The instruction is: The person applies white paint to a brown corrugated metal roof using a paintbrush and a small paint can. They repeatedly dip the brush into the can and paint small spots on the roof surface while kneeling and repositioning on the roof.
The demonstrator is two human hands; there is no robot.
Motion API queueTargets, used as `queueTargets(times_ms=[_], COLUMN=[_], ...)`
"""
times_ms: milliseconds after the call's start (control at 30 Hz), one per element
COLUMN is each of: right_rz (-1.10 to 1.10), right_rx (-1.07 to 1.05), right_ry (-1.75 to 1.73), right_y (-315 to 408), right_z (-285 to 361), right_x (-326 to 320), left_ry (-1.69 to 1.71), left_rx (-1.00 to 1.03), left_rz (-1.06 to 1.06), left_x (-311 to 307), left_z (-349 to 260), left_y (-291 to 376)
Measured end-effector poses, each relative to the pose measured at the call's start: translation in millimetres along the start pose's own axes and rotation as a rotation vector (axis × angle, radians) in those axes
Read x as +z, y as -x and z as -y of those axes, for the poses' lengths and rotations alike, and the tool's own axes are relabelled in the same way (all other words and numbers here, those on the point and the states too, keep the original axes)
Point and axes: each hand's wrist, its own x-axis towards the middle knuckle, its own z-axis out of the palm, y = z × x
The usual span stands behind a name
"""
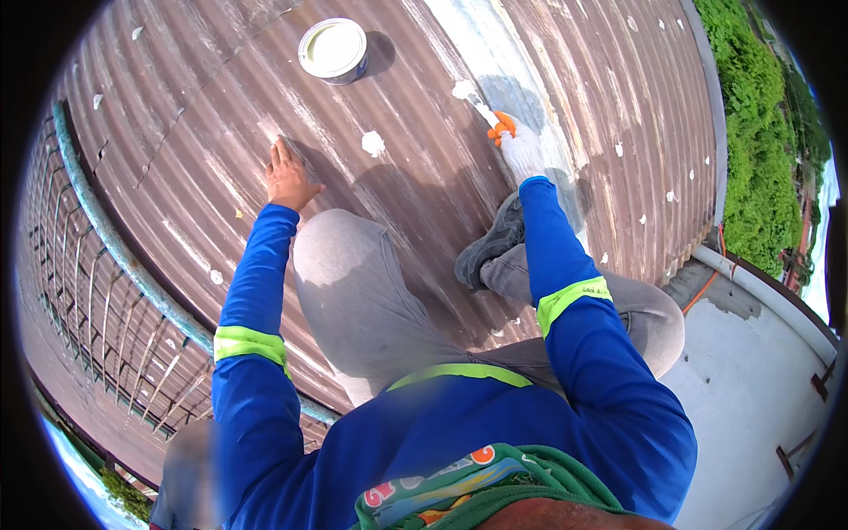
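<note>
Brown corrugated metal roofing [411, 218] lies beneath me. My right hand [520, 146], in a white knit glove with orange fingertips, grips the light handle of a putty knife [485, 112]. The blade is at a patch of white filler [464, 89] beside a pale strip of roof. My left hand [289, 177] is bare and rests on the corrugations with its fingers spread, holding nothing. A round can [333, 50] of whitish paste stands upright above and between my hands. Another white dab [373, 144] sits on the roof between them.
A curved teal pipe rail [126, 262] with thin metal bars runs along the left. My shoe [490, 245] is on the roof near my right forearm. At the lower right are a pale flat surface [742, 397], a white pipe [775, 298] and an orange cord [702, 291]. Greenery grows beyond the right edge.
</note>
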Motion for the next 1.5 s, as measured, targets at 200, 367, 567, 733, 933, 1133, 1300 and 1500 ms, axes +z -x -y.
queueTargets(times_ms=[200,367,567,733,933,1133,1300,1500], right_rz=[-0.100,-0.193,-0.059,-0.019,-0.047,-0.068,-0.135,-0.134], right_rx=[-0.143,-0.112,-0.146,0.001,0.174,0.246,0.136,0.114], right_ry=[0.435,0.503,0.200,-0.008,-0.340,-0.357,-0.199,-0.152], right_y=[-14.6,-36.7,-44.0,-35.0,-13.2,16.8,28.0,16.7], right_z=[-20.0,-48.6,-46.9,-27.3,-15.1,-10.7,0.6,6.1], right_x=[-3.6,-5.8,-7.7,-1.8,24.2,31.6,26.4,34.2], left_ry=[0.019,0.028,0.011,0.021,0.018,0.045,0.029,0.027], left_rx=[0.007,0.007,0.003,0.003,0.007,0.000,0.004,-0.010], left_rz=[-0.034,-0.036,-0.031,-0.045,-0.018,-0.033,-0.038,-0.013], left_x=[3.1,3.3,1.7,2.4,1.8,2.1,4.1,3.7], left_z=[1.7,0.1,-0.6,-0.8,-1.3,-2.1,-0.9,-1.8], left_y=[1.6,2.0,1.7,2.5,2.9,2.1,1.5,0.0])
